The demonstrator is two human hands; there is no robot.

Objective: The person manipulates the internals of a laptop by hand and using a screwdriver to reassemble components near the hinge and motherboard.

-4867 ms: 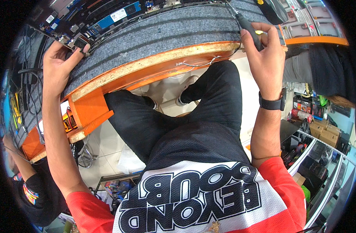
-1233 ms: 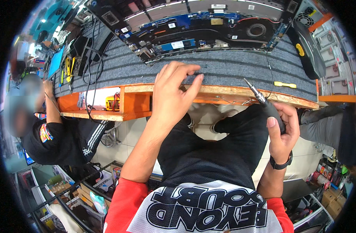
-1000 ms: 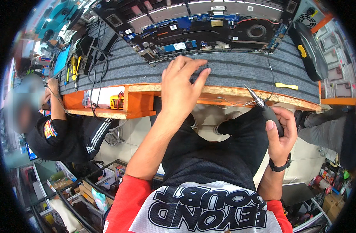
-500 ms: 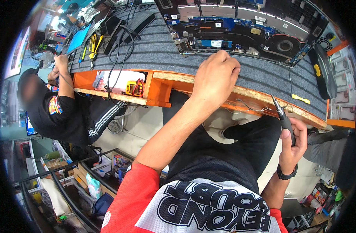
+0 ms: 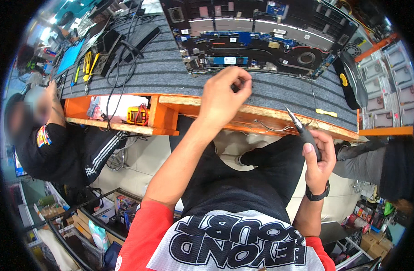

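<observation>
An opened laptop [image 5: 256, 53], its inner boards and round fan exposed, lies at the far side of the bench. Just in front of its near edge is my left hand [image 5: 225, 92], closed with curled fingers. A small dark patch shows between those fingers, and I cannot make out what it is. Over the bench's front edge at the right, my right hand [image 5: 322, 156] grips a screwdriver [image 5: 308, 142] with a dark handle. Its thin metal tip points up and to the left.
A yellow plastic pry tool [image 5: 326, 112] lies near the right front edge. At left are black cables [image 5: 125, 58], yellow-handled tools [image 5: 90, 67] and a yellow meter [image 5: 137, 115] in an open shelf. Another person [image 5: 49, 144] sits at left. A black case [image 5: 351, 83] stands right of the laptop.
The whole view has shifted, so the bench sits further left. My left hand has turned, showing its curled fingers. The screwdriver stays in my right hand.
</observation>
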